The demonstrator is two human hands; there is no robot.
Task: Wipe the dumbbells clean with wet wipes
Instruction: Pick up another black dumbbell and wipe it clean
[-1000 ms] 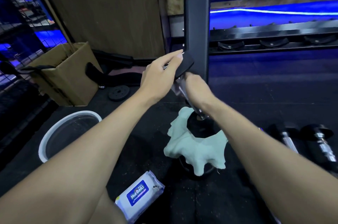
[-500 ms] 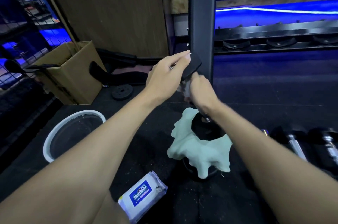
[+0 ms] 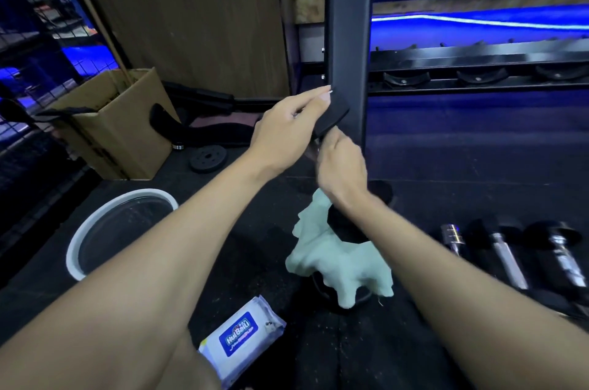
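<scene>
A black dumbbell (image 3: 333,117) stands on end in front of me, its lower head (image 3: 347,230) on the floor. My left hand (image 3: 287,131) holds the upper head, fingers laid over its top. My right hand (image 3: 342,166) is wrapped round the handle just below; a wet wipe in that hand is hidden. A pale green cloth (image 3: 338,265) is draped round the lower head. The wet wipe pack (image 3: 240,338), white with a blue label, lies on the floor near my left arm.
Several other dumbbells (image 3: 506,254) lie on the black floor at the right. A white bucket (image 3: 83,236) sits at the left, a cardboard box (image 3: 118,128) behind it. A dark rack post (image 3: 349,23) rises directly behind the held dumbbell. A small weight plate (image 3: 208,158) lies nearby.
My right hand has slid up the handle toward the upper head. My left hand keeps its hold on the top.
</scene>
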